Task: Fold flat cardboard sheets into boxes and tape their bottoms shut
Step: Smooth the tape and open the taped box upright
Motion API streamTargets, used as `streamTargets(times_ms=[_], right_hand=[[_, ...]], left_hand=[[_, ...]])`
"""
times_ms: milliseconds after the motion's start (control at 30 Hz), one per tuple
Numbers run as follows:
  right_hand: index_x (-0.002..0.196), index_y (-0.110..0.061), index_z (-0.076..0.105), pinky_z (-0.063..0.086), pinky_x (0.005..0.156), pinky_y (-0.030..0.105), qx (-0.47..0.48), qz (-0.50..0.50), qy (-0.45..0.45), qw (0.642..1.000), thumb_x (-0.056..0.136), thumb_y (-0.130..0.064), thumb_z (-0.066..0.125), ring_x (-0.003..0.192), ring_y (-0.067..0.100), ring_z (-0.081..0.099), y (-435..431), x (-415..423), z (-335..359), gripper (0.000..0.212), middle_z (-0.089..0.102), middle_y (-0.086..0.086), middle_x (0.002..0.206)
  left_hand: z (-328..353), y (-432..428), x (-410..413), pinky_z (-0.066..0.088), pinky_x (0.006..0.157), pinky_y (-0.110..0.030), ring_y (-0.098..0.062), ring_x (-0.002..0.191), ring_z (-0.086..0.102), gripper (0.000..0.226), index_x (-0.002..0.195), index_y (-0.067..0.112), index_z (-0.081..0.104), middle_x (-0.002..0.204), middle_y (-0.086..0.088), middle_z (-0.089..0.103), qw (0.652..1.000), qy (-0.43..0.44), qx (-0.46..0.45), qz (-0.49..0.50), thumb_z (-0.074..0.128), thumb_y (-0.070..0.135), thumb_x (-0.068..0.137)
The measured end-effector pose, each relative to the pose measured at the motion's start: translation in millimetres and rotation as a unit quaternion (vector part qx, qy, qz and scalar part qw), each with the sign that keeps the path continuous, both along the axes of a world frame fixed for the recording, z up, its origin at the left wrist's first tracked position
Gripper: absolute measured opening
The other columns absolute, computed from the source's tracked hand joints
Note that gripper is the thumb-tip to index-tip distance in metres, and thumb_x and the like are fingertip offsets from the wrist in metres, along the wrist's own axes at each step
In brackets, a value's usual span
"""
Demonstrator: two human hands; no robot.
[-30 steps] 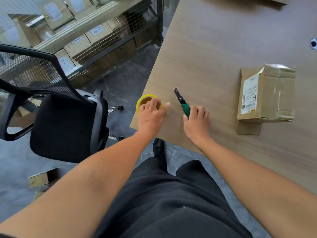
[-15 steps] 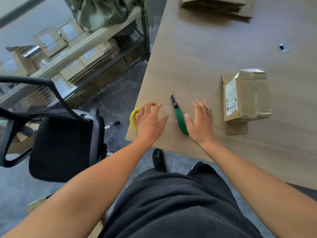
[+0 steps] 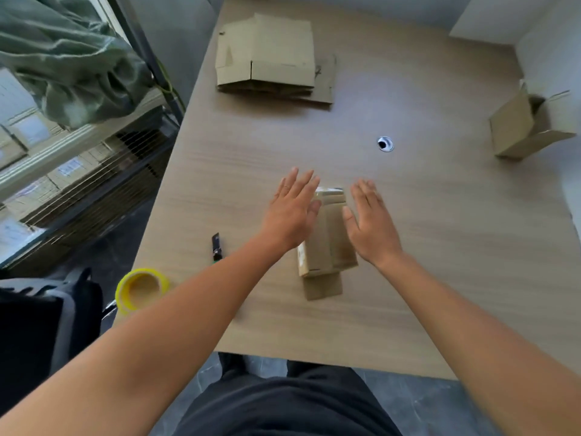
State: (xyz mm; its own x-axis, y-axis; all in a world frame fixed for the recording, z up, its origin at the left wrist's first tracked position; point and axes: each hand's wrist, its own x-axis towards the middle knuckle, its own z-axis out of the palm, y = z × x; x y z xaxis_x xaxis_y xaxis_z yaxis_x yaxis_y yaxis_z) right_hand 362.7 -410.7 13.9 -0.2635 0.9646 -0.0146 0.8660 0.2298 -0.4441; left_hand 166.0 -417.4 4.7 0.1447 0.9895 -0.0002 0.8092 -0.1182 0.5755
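Observation:
A small taped cardboard box [image 3: 327, 237] lies on the wooden table [image 3: 440, 247], one flap sticking out toward me. My left hand [image 3: 290, 212] hovers flat at its left side, fingers spread, thumb near the box. My right hand [image 3: 371, 220] is spread at its right side, thumb close to the box top. Neither hand grips anything. A yellow tape roll [image 3: 140, 289] sits at the table's near left corner. A green-handled cutter [image 3: 216, 248] lies beside my left forearm. A stack of flat cardboard sheets [image 3: 273, 58] rests at the far side.
An open folded box [image 3: 525, 127] stands at the far right. A cable hole [image 3: 385, 143] is in the tabletop. A black office chair [image 3: 47, 325] is at the near left, with shelves of boxes [image 3: 63, 171] and a green bag [image 3: 69, 58] beyond.
Both hands left the tape roll and cutter and moved forward to either side of the taped box. My view tilted up, revealing the sheet stack and the open box.

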Motion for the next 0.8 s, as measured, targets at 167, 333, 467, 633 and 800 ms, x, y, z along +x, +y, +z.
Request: streamTargets(times_ms=[167, 333, 467, 633, 800], right_hand=[[0.155, -0.006, 0.030, 0.006, 0.123, 0.024, -0.079, 0.074, 0.056, 0.993, 0.107, -0.027, 0.039, 0.154, 0.021, 0.015, 41.9, 2.7, -21.5, 0.053, 0.024, 0.010, 0.165], [0.133, -0.010, 0.051, 0.040, 0.107, 0.033, -0.173, 0.072, 0.206, 0.961, 0.101, -0.031, 0.040, 0.120, 0.015, 0.049, 53.4, 6.1, -50.1, 0.040, 0.052, 0.005, 0.129], [0.120, -0.018, 0.053, 0.048, 0.091, 0.030, -0.293, -0.031, 0.345, 0.891, 0.108, -0.028, 0.039, 0.102, 0.008, 0.056, 56.2, -1.8, -64.8, 0.022, 0.060, -0.001, 0.117], [0.130, -0.021, 0.053, 0.048, 0.096, 0.029, -0.352, -0.066, 0.392, 0.848, 0.110, -0.036, 0.028, 0.108, 0.007, 0.059, 60.0, -3.9, -68.9, 0.035, 0.061, -0.003, 0.122], [0.154, -0.009, 0.033, 0.022, 0.121, 0.024, -0.274, -0.113, 0.355, 0.887, 0.100, -0.049, 0.028, 0.146, 0.011, 0.033, 30.0, 10.0, -48.9, 0.067, 0.036, 0.004, 0.159]], left_hand=[[-18.9, 34.2, 18.3, 0.007, 0.125, -0.034, -0.019, 0.154, 0.013, 0.044, 0.149, 0.018, 0.045, 0.157, 0.002, 0.040, 0.998, 0.007, -0.056, 0.000, 0.034, 0.031, 0.108], [-41.9, 30.6, 31.0, 0.041, 0.101, -0.032, -0.021, 0.114, 0.056, 0.027, 0.122, 0.012, 0.065, 0.118, -0.005, 0.064, 0.983, -0.141, -0.060, 0.097, 0.047, 0.022, 0.104], [-40.7, 34.5, 45.7, 0.047, 0.090, -0.025, -0.010, 0.097, 0.061, 0.023, 0.108, 0.016, 0.075, 0.104, 0.000, 0.068, 0.923, -0.274, -0.114, 0.245, 0.056, 0.027, 0.101], [-34.7, 38.6, 47.4, 0.055, 0.077, -0.034, -0.011, 0.081, 0.063, 0.028, 0.107, 0.008, 0.068, 0.091, -0.002, 0.070, 0.798, -0.462, -0.198, 0.332, 0.064, 0.034, 0.096], [-38.6, 31.5, 42.4, 0.054, 0.098, -0.048, -0.026, 0.105, 0.065, 0.062, 0.116, 0.013, 0.062, 0.114, -0.012, 0.067, 0.775, -0.440, -0.247, 0.380, 0.034, 0.065, 0.096]])
